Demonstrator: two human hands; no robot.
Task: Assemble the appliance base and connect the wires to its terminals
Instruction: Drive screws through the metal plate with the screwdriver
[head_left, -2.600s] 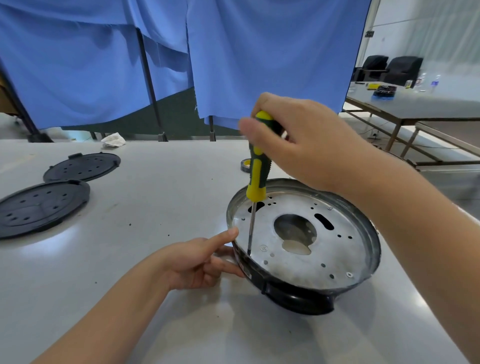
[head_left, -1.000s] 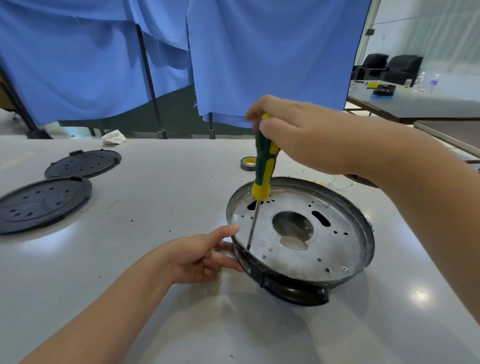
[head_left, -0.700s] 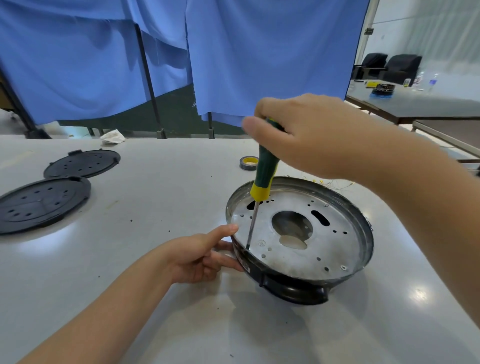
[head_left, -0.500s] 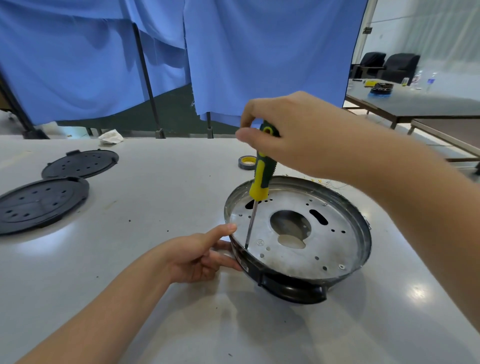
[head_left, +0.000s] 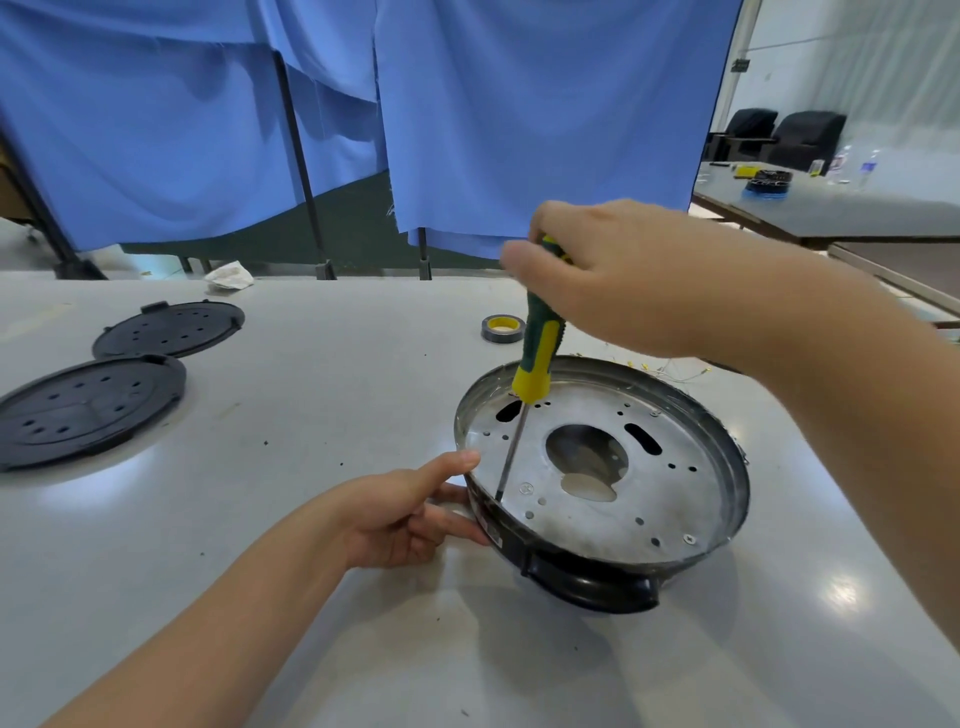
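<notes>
The right hand (head_left: 618, 275) grips a screwdriver (head_left: 537, 353) with curled fingers, its tip at the near edge of the base (head_left: 691, 499). The left hand (head_left: 400, 514) holds the rim, thumb straight. Screwing seems unfinished; no wires are connected yet.

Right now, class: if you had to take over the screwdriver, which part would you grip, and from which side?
Grip the screwdriver by its green-and-yellow handle, from above, likely as the right hand does. It stands nearly upright, tip down inside the base, whose raised rim blocks a low approach; the thin shaft gives little to hold.
</notes>
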